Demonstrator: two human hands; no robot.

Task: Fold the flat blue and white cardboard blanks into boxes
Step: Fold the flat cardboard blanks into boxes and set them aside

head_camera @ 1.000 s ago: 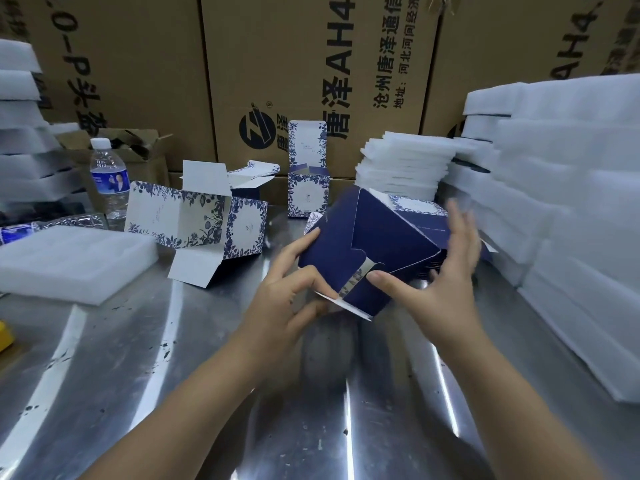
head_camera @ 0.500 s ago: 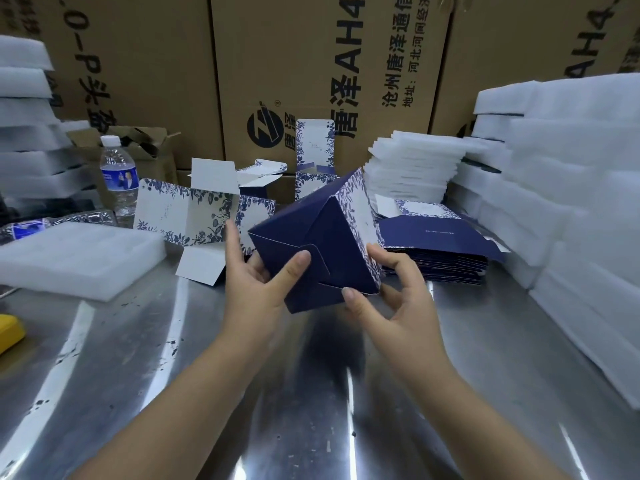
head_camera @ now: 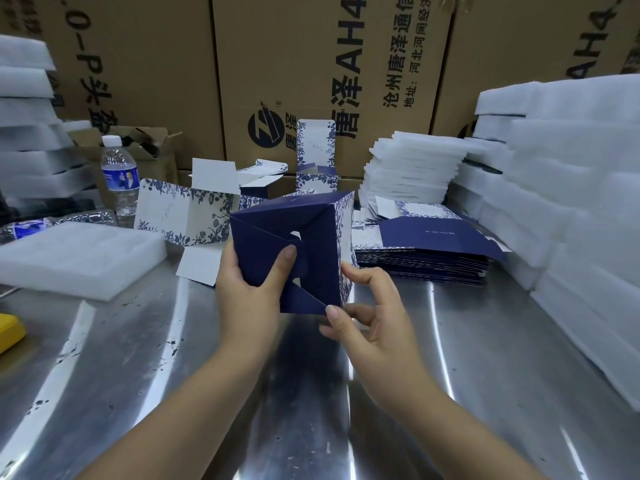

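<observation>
Within left hand (head_camera: 247,299), box (head_camera: 277,226) gripped.

The box (head_camera: 263,244) I am holding is showing deep navy on its folded flaps, with a blue floral print on white running down its right side. The stack of flat blanks (head_camera: 440,237) is lying navy face up, with white, blue-flowered panels showing behind. The opened blank (head_camera: 173,209) is showing white with blue blossoms. The foam slab (head_camera: 69,254) is looking plain white, the cartons (head_camera: 311,46) are standing brown with black print, and the worktop (head_camera: 138,375) is gleaming silver, speckled dark.
</observation>
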